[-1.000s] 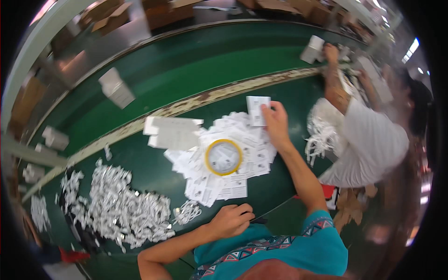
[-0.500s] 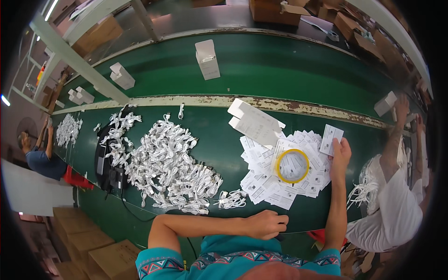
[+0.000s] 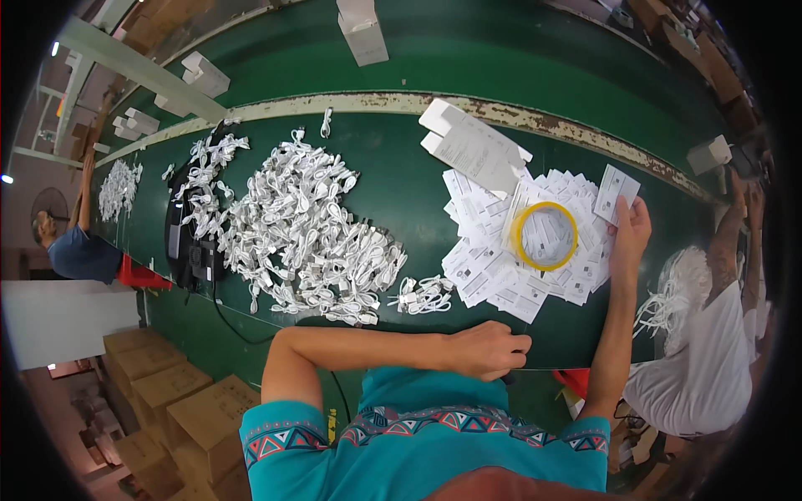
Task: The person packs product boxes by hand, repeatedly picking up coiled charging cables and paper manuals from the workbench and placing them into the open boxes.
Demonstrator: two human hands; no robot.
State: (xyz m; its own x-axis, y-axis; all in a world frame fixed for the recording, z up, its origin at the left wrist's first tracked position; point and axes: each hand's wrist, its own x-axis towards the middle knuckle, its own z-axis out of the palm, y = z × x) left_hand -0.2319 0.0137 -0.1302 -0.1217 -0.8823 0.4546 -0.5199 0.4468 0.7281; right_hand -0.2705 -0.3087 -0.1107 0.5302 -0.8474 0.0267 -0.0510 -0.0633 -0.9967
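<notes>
My right hand (image 3: 632, 224) pinches a white printed leaflet (image 3: 616, 192) at the right edge of a spread pile of similar leaflets (image 3: 484, 275). On that pile lies a yellow-rimmed roll of tape (image 3: 520, 242). My left hand (image 3: 491, 349) rests in a loose fist at the table's near edge, in front of the pile, and nothing shows in its fingers. A white carton (image 3: 474, 150) with raised flaps lies on its side behind the leaflets. Left of them a small bunch of white cables (image 3: 424, 295) sits beside a large heap of coiled white cables (image 3: 309, 234).
A black bag-like item (image 3: 185, 242) lies by the heap's left side. Beyond a chipped ledge (image 3: 376, 103), white boxes (image 3: 363, 37) stand on a green surface. Co-workers (image 3: 83, 249) are at the left and right (image 3: 702, 359). Brown cartons (image 3: 213, 417) are stacked at lower left.
My view has tilted downward, so the table sits higher in the picture. The leaflet in my right hand has turned a little. My left hand keeps its place at the table's edge.
</notes>
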